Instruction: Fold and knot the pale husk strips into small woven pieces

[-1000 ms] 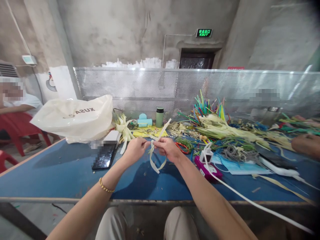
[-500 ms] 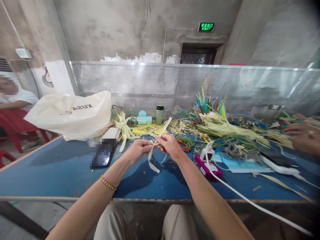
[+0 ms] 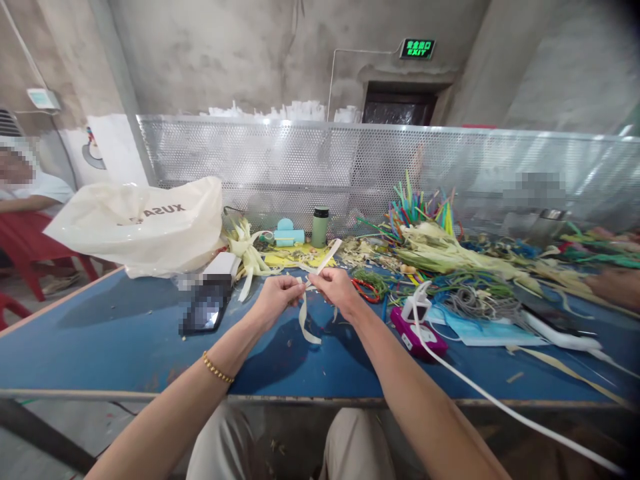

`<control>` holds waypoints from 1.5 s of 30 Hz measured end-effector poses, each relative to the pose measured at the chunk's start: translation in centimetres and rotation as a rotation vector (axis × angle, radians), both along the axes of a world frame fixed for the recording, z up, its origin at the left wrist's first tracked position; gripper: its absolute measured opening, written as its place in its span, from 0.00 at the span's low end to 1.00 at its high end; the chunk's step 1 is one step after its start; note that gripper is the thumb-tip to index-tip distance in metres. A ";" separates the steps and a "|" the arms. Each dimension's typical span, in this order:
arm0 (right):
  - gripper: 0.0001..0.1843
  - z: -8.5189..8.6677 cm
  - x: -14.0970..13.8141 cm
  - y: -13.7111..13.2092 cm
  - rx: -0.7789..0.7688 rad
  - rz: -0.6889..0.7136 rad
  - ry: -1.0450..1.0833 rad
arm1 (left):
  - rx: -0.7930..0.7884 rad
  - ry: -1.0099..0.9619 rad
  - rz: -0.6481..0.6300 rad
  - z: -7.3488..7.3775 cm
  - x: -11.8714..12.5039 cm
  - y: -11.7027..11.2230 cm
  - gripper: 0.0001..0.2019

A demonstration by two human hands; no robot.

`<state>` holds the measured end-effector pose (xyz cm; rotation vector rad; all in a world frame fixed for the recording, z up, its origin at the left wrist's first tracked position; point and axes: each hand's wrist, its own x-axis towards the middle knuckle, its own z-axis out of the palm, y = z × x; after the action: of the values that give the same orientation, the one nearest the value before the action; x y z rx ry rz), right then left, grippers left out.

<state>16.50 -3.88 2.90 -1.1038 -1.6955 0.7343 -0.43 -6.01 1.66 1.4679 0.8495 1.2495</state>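
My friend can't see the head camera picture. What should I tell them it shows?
A person's left hand and right hand pinch pale ribbon-like material over a blue table. Beyond are a green bottle and pale husks; a cream bag sits left.

Grey wall (image 3: 225,53), lit green exit sign (image 3: 417,49); floor (image 3: 295,430) probably concrete.

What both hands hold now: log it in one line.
left hand: pinching pale strip | right hand: pinching pale strip, close beside left | strip: one length dangling above blue table
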 end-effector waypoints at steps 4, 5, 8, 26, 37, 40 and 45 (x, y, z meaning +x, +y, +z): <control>0.16 0.4 0.4 0.2 0.538 -0.377 -0.243 | 0.031 0.069 0.060 -0.5 -0.1 0.4 0.17; 0.16 0.4 0.4 0.2 0.616 -0.379 -0.276 | 0.050 0.090 0.066 -0.6 0.0 0.4 0.17; 0.20 0.3 0.0 0.1 0.606 -0.236 -0.411 | 0.135 0.171 0.040 -0.7 0.1 0.3 0.18; 0.17 1.8 -0.4 -1.2 0.017 0.090 0.166 | 0.147 0.428 0.033 -1.6 0.3 0.5 0.14; 0.13 2.1 -0.6 -1.7 0.112 0.282 0.166 | 0.018 0.181 -0.021 -0.5 0.5 -0.3 0.14; 0.10 2.0 -0.6 -1.8 0.179 0.249 0.116 | -0.040 0.101 0.000 -0.3 0.4 -0.3 0.14; 0.05 1.6 -0.5 -1.8 0.424 0.174 -0.099 | -0.134 -0.031 0.072 -0.4 0.0 0.1 0.15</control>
<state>15.98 -5.71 4.50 -0.7129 -1.9367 0.4002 -0.46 -5.94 1.31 1.3188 0.9545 1.2409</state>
